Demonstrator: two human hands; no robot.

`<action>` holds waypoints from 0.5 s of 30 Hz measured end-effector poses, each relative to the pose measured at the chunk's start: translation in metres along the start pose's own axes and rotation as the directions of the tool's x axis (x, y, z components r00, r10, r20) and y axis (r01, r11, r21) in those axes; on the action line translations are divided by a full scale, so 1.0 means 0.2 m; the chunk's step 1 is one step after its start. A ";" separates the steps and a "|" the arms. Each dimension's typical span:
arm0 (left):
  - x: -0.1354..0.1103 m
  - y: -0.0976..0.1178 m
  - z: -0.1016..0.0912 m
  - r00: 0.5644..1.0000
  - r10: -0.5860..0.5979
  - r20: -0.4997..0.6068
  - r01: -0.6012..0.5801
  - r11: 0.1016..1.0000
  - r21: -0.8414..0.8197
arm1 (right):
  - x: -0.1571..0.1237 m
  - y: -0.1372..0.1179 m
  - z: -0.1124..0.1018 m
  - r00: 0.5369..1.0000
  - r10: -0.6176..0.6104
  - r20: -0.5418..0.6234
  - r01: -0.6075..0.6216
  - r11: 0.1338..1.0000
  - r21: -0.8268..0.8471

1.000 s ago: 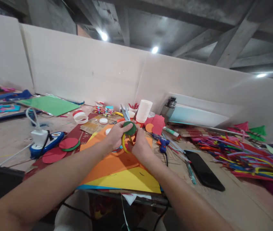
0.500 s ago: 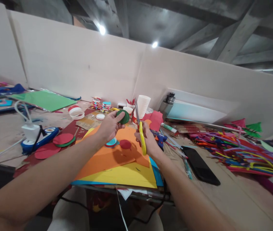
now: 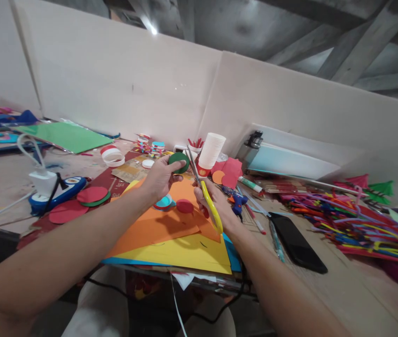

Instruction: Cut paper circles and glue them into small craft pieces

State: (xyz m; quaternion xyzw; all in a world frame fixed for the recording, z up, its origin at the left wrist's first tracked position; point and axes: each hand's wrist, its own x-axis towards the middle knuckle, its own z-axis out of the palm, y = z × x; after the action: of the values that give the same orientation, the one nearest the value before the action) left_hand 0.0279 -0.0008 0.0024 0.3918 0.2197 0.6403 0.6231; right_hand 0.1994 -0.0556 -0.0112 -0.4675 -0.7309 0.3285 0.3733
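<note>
Pinched between the thumb and fingers of my left hand [image 3: 164, 177] is a dark green paper disc [image 3: 179, 162], held up above the table. My right hand [image 3: 215, 199] is closed around yellow-handled scissors [image 3: 211, 206], whose blades point up and lean left beside the disc's right edge. Whether the blades touch the disc I cannot tell. Under both hands lie orange paper [image 3: 157, 229] and a yellow sheet [image 3: 185, 256]. On the orange paper rest a small red disc [image 3: 185, 206] and a round piece with a light-blue face [image 3: 164, 201].
Red discs [image 3: 68, 209] and a blue power strip [image 3: 58, 193] lie at left. Stacked white paper cups [image 3: 212, 150] stand behind my hands. To the right are a blue glue gun [image 3: 237, 202], a black phone [image 3: 297, 243] and a heap of pipe cleaners [image 3: 357, 220].
The scissors have tilted left, bringing their blades toward the green disc. My left hand still holds the disc, now turned slightly. The whole view has shifted a little.
</note>
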 end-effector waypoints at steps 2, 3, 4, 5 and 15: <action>0.00 -0.01 -0.01 1.000 0.007 0.011 -0.007 1.000 0.009 | 0.00 0.00 0.00 1.000 0.009 -0.006 -0.009 1.000 0.011; 0.01 -0.01 -0.01 1.000 0.009 0.014 -0.009 1.000 0.010 | 0.00 0.00 0.01 1.000 0.012 -0.009 -0.012 1.000 0.015; 0.01 -0.02 -0.01 1.000 0.009 0.013 -0.009 1.000 0.012 | 0.00 0.00 0.01 1.000 0.014 -0.010 -0.014 1.000 0.019; 0.01 -0.02 -0.01 1.000 0.009 0.011 -0.009 1.000 0.013 | 0.00 0.00 0.01 1.000 0.015 -0.012 -0.015 1.000 0.023; 0.00 -0.03 -0.02 1.000 0.006 -0.014 -0.006 1.000 0.031 | 0.01 0.02 0.02 1.000 0.008 -0.020 -0.007 0.999 0.053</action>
State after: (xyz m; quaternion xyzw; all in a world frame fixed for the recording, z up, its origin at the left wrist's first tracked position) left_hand 0.0292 0.0016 -0.0048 0.3975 0.2326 0.6415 0.6135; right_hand 0.1971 -0.0532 -0.0151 -0.4634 -0.7164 0.3446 0.3916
